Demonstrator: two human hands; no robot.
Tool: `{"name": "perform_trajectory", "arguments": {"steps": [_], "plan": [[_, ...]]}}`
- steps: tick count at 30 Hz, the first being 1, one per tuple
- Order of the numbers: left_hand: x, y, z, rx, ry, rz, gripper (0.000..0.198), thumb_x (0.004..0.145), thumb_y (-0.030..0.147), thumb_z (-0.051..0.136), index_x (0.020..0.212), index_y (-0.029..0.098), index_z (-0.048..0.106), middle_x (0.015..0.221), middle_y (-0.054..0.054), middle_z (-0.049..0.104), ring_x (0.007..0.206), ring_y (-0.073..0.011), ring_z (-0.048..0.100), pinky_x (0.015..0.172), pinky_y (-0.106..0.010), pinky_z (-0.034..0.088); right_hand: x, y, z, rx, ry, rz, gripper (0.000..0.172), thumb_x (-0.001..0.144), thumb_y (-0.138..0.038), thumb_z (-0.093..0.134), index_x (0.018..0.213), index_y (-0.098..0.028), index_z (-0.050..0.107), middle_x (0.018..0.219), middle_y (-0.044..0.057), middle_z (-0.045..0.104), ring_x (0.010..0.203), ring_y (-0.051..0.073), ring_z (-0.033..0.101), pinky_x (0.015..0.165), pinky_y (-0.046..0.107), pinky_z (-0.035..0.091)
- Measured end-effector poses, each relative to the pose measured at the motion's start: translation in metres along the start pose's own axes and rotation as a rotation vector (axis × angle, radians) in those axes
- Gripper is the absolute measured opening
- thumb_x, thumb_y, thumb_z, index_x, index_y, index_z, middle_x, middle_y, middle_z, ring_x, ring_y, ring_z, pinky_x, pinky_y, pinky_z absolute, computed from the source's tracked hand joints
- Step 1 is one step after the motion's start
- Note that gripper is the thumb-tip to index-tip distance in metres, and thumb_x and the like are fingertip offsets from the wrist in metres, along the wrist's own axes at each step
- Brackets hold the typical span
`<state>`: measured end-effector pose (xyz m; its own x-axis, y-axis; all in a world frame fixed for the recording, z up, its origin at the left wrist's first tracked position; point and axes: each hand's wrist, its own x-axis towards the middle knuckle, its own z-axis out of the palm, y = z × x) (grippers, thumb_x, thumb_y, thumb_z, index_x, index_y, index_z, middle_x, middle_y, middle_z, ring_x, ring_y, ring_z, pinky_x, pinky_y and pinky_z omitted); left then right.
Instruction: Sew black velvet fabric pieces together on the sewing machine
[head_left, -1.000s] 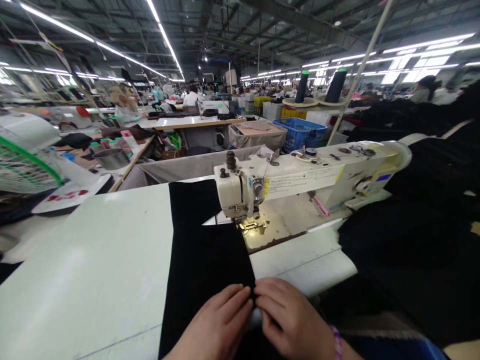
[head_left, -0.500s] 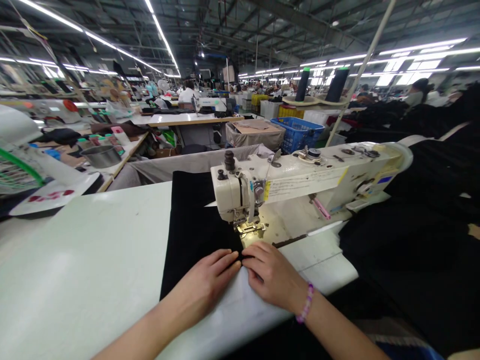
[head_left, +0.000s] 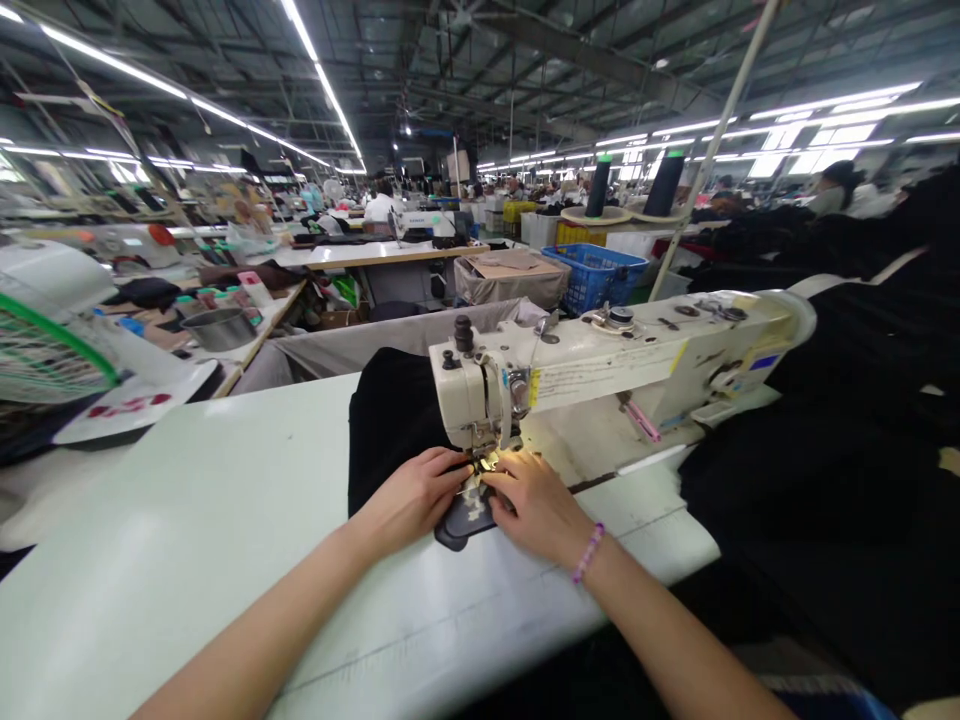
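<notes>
A white sewing machine point(head_left: 615, 365) stands on the pale table, its needle area lit by a small lamp. Black cloth point(head_left: 390, 420) lies left of the machine head and runs to the presser foot point(head_left: 487, 458). My left hand point(head_left: 416, 492) has its fingertips closed on the cloth's near edge, just left of the foot. Close beside it, my right hand point(head_left: 536, 500), with a purple bead bracelet point(head_left: 589, 552) on the wrist, has bent fingers closed at the same edge. Most of the cloth there is hidden by my fingers. A dark metal plate point(head_left: 465, 515) shows below the hands.
A white fan with a green rim point(head_left: 60, 340) stands at the left, near a metal bowl point(head_left: 219, 328). Behind the machine are a blue basket point(head_left: 596, 275) and dark thread cones point(head_left: 664, 185). Black fabric point(head_left: 840, 450) is heaped at the right. People sit farther back.
Both hands have moved forward, up to the presser foot. The cloth has gone forward with them and bunched at its far end, uncovering the dark plate.
</notes>
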<state>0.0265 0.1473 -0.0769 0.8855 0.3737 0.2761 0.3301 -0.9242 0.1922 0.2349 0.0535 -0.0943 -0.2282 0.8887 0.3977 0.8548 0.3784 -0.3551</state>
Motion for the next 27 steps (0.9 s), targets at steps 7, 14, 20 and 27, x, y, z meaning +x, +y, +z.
{"name": "perform_trajectory", "arguments": {"steps": [7,14,20,27], "plan": [[0.005,-0.019,0.0,0.054,0.034,-0.272,0.032,0.099,0.022,0.045,0.119,0.02,0.07,0.127,-0.009,0.07,0.118,-0.0221,0.064,0.106,-0.039,0.05,-0.056,-0.029,0.016,0.027,0.089,0.047,0.037,0.087,-0.007,0.055,0.122,-0.016,0.063,0.125,0.013,0.064,0.118,0.027,0.057,0.104,0.046,0.049],[-0.024,0.01,0.017,0.23,0.102,-0.674,0.05,0.095,0.039,0.052,0.136,0.013,0.057,0.146,-0.026,0.053,0.136,-0.0455,0.047,0.104,-0.069,0.04,-0.063,-0.026,0.008,0.107,0.172,0.003,0.021,0.094,-0.013,0.049,0.091,-0.019,0.069,0.1,0.011,0.073,0.095,0.025,0.067,0.086,0.042,0.057],[-0.037,0.034,-0.006,0.276,0.069,-0.622,0.041,0.1,0.03,0.041,0.136,0.019,0.058,0.145,-0.016,0.058,0.137,-0.0343,0.049,0.113,-0.059,0.035,-0.022,-0.071,0.022,0.147,0.195,0.012,0.034,0.099,-0.015,0.039,0.121,-0.014,0.066,0.123,0.016,0.07,0.117,0.027,0.063,0.103,0.047,0.05],[-0.053,-0.028,-0.012,0.258,-0.077,-0.725,0.061,0.098,0.052,0.044,0.15,0.021,0.043,0.16,-0.013,0.037,0.149,-0.0347,0.032,0.118,-0.058,0.028,0.016,-0.106,0.056,0.035,-0.147,0.244,0.092,0.092,-0.063,0.055,0.15,0.006,0.036,0.16,0.03,0.024,0.151,0.04,0.022,0.121,0.058,0.019]]}}
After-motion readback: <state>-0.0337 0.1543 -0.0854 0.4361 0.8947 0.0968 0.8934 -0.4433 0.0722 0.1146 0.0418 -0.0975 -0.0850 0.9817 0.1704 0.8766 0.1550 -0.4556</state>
